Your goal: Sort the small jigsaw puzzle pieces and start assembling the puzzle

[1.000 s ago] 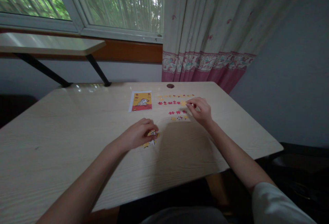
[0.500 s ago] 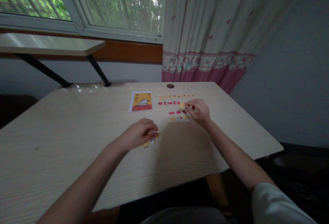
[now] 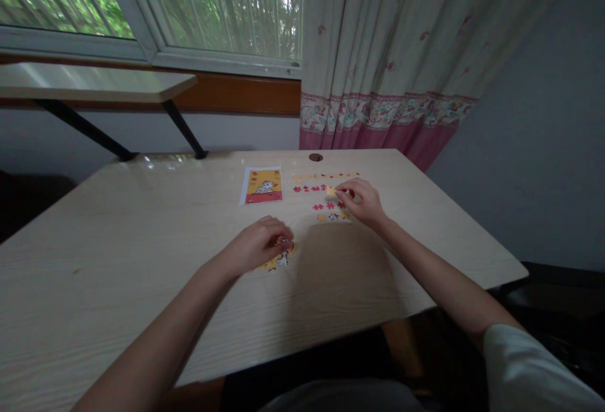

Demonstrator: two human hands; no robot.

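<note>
Between the thumb and fingers of my right hand [image 3: 363, 201] is a yellow jigsaw puzzle piece [image 3: 331, 191], held above the rows of pieces. Beneath and beside it lie red puzzle pieces [image 3: 318, 206] in two rows, with a row of small yellow pieces [image 3: 322, 176] farther back. A few yellow and white pieces [image 3: 333, 217] form the nearest row. My left hand [image 3: 265, 240] is closed over a small cluster of yellow and white pieces [image 3: 282, 259]; its fingertips pinch a piece whose shape is mostly hidden.
A picture card [image 3: 263, 185] with a white cartoon animal on yellow and red lies left of the rows. The pale wooden table [image 3: 142, 261] has a round cable hole [image 3: 316, 157] at the back. A raised shelf [image 3: 94, 82] stands at the back left, and a curtain [image 3: 378, 53] hangs behind.
My right hand has shifted slightly left with the yellow piece, which now shows more of its face. My left hand stays at the cluster. The camera view has shifted a little.
</note>
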